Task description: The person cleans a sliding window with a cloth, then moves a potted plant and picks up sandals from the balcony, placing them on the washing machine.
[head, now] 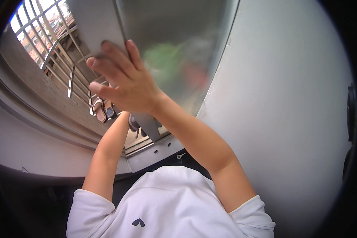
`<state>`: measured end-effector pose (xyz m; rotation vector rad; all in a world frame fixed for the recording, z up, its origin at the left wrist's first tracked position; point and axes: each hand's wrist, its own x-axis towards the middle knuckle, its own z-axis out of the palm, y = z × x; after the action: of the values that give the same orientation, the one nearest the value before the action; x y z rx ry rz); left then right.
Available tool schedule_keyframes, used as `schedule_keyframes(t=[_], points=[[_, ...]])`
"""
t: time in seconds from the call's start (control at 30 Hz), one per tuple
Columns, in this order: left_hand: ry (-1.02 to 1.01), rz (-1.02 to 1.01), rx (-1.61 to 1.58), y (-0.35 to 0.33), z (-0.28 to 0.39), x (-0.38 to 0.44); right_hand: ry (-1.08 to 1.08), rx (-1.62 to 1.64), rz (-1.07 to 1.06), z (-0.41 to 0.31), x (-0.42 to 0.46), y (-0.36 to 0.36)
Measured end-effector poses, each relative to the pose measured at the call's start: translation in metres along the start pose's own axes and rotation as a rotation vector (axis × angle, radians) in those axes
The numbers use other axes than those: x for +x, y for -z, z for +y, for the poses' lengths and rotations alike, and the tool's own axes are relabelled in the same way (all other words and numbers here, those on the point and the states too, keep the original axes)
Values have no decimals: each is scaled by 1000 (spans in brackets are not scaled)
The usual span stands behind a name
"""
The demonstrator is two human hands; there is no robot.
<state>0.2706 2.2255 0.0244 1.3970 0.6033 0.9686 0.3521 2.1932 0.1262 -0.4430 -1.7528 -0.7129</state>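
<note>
My right hand (pixel 131 80) is spread against the grey metal frame (pixel 96 23) of a sliding window, back of the hand towards me. Its fingers are apart and nothing is held in them. The thumb and nearest fingers reach past the frame's edge over the window opening. My left forearm (pixel 114 136) extends up into that opening; the left hand itself is hidden behind my right hand. Frosted glass (pixel 160 23) fills the sash right of the frame, with blurred green and red shapes behind it.
Metal security bars (pixel 62 53) stand outside. A pair of sandals (pixel 101 110) rests against them, with dark grey footwear (pixel 134 123) beside the frame's lower end. A concrete ledge (pixel 47 86) curves along the left. A pale wall (pixel 279 89) rises close on the right.
</note>
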Motion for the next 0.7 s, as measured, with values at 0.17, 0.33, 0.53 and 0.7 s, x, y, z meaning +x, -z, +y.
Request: schedule_keyframes(t=[0.17, 0.33, 0.53, 0.7], points=[[-101, 133, -30, 14, -6, -7, -27, -52, -14, 20, -15, 20], [-206, 365, -349, 42, -14, -29, -94, -283, -103, 36, -22, 39], [-68, 597, -652, 23, -42, -97, -235, 286, -151, 0, -22, 55], [84, 694, -846, 14, -102, -155, -443, 196, -250, 34, -51, 56]])
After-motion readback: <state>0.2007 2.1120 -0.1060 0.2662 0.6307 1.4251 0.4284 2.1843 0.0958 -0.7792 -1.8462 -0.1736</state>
